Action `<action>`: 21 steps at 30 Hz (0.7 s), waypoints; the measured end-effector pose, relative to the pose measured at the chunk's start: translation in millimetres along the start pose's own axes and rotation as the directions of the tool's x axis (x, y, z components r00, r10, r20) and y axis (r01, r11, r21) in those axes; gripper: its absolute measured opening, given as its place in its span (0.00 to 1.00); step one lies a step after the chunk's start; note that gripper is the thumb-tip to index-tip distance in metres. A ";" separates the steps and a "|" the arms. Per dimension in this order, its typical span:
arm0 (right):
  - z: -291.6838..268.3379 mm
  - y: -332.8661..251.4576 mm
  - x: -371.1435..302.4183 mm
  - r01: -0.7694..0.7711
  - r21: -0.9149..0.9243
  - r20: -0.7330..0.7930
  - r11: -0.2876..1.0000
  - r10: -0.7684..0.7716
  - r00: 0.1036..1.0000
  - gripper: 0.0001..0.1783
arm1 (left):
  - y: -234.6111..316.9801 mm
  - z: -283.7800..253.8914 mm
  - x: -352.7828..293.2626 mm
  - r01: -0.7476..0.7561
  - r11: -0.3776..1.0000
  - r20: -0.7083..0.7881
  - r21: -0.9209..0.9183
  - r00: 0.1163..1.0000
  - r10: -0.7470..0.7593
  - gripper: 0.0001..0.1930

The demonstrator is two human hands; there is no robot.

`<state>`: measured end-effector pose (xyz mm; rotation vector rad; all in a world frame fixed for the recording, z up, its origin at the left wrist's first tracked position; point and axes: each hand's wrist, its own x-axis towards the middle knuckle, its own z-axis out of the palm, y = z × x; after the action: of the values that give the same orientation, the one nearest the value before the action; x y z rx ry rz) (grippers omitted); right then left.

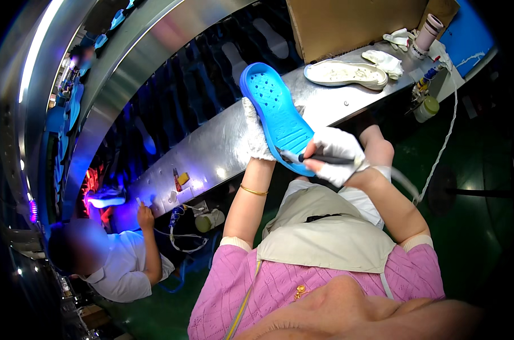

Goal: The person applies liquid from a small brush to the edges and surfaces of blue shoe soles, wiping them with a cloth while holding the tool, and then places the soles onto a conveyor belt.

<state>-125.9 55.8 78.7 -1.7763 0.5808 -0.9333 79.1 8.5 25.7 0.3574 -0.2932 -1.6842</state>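
Observation:
A bright blue shoe sole (pixel 276 107) is tilted up over the edge of the metal bench, its inner side with a dotted toe area and ridged heel facing me. My left hand (pixel 255 131), in a white glove, grips it along the left edge; the fingers behind it are hidden. In my right hand (pixel 342 148), gloved in white with bare fingertips, is a slim brush-like tool (pixel 325 160) with a dark handle. Its pale tip is at the heel end of the sole, on the left side. A pale tube trails behind my right wrist.
On the metal bench (pixel 325 107) lie a white shoe sole (pixel 345 74), crumpled white gloves (pixel 383 62) and a pink bottle (pixel 427 37). Cardboard (pixel 353 28) stands behind. A green-lidded jar (pixel 427 109) hangs at the right end. Dark conveyor (pixel 183 96) runs beyond; a co-worker (pixel 126 266) works at left.

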 end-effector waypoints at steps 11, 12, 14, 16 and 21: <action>-14.6 -0.9 7.3 -0.083 0.298 -0.259 0.951 0.164 0.952 0.05 | -38.5 4.1 -24.4 0.308 0.825 0.433 -0.473 0.897 -0.086 0.49; -7.5 0.4 5.8 -0.023 0.208 -0.250 0.978 0.076 0.965 0.08 | -36.6 2.7 -19.4 0.326 0.826 0.449 -0.460 0.888 -0.101 0.49; -1.9 -0.6 -4.1 -0.096 0.331 -0.040 0.939 0.116 0.992 0.09 | -34.7 1.7 -14.5 0.323 0.846 0.467 -0.425 0.879 -0.101 0.48; -1.7 1.0 -5.0 -0.192 0.391 -0.037 0.900 0.224 0.974 0.07 | -33.8 3.4 -16.1 0.322 0.847 0.508 -0.422 0.858 -0.073 0.49; 1.0 1.9 -4.4 -0.054 0.317 -0.218 0.947 0.128 0.968 0.07 | -31.8 13.5 -23.9 0.253 0.822 0.461 -0.510 0.887 0.013 0.48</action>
<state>-127.6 58.9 75.3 -1.3575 0.6236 -1.1139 47.7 36.4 27.3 -0.4756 -0.0957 -1.8825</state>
